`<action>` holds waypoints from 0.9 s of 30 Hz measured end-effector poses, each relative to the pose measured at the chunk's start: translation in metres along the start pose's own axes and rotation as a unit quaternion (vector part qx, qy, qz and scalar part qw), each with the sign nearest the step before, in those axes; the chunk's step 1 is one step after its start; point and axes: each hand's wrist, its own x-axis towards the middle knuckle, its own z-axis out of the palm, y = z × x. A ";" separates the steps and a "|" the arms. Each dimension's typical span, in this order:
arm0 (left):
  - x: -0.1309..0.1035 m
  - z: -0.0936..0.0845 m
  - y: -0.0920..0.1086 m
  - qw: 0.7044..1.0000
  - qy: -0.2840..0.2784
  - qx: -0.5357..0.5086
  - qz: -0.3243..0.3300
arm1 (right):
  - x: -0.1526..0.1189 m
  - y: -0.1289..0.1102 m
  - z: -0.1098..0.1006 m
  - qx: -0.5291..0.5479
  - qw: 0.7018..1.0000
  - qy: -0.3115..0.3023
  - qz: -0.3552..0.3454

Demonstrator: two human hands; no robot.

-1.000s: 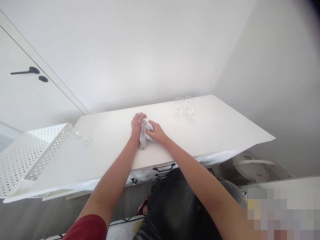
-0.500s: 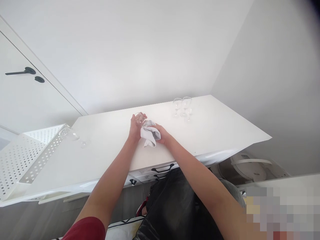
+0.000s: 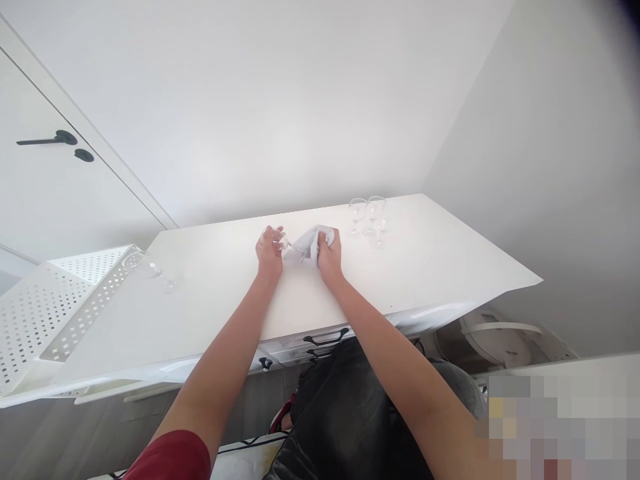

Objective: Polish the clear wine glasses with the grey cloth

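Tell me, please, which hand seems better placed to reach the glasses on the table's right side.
Likely the right hand, though it holds a cloth: it is closer to those glasses, while the left hand is farther off, holding another glass.

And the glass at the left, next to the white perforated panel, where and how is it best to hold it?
I would pinch the glass by its narrow stem, between the wider bowl and foot. Coming from the right seems best, because the perforated panel is close on the bowl's left. It appears slanted here; I cannot tell if it really leans.
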 end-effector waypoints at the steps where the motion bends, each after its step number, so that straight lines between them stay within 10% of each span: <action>1: 0.002 -0.002 0.001 1.000 0.023 -0.018 0.008 | 0.001 0.000 -0.001 0.026 0.999 0.019 0.019; 7: -0.009 0.003 -0.003 0.998 -0.041 0.040 0.035 | -0.002 0.002 0.007 0.150 0.978 -0.079 0.124; 13: -0.025 0.011 -0.001 0.981 -0.163 0.095 0.053 | 0.002 0.003 0.003 0.086 0.983 0.020 0.162; 17: -0.023 0.010 0.004 0.974 -0.201 0.095 0.050 | 0.007 0.002 0.001 0.138 0.952 -0.046 0.269; 24: -0.014 0.007 -0.001 0.992 -0.120 0.041 -0.001 | -0.019 -0.012 0.006 -0.110 0.989 -0.031 -0.092; 27: -0.010 0.002 0.002 0.992 -0.125 -0.009 -0.023 | -0.024 -0.014 0.008 -0.059 0.992 -0.094 -0.064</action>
